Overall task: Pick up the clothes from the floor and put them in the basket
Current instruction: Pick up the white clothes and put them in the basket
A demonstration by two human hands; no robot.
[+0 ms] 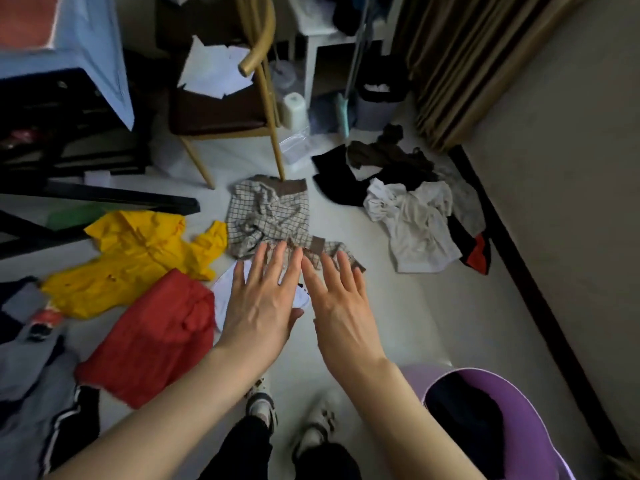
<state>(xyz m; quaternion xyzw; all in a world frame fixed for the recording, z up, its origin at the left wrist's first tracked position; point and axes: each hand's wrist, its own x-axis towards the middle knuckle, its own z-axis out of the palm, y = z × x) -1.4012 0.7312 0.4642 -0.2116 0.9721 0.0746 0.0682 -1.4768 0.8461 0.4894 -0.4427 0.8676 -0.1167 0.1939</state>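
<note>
Clothes lie scattered on the pale floor. A checked beige garment lies in the middle. My left hand and my right hand reach out side by side with straight fingers, their tips over its near edge; both hold nothing. A white garment lies partly hidden under my left hand. A yellow garment and a red one are to the left. A white shirt and dark clothes lie to the right. The purple basket stands at the lower right with dark cloth inside.
A wooden chair with papers on its seat stands behind the checked garment. Grey and dark clothes lie at the far left. A curtain and wall run along the right. My feet stand below the hands.
</note>
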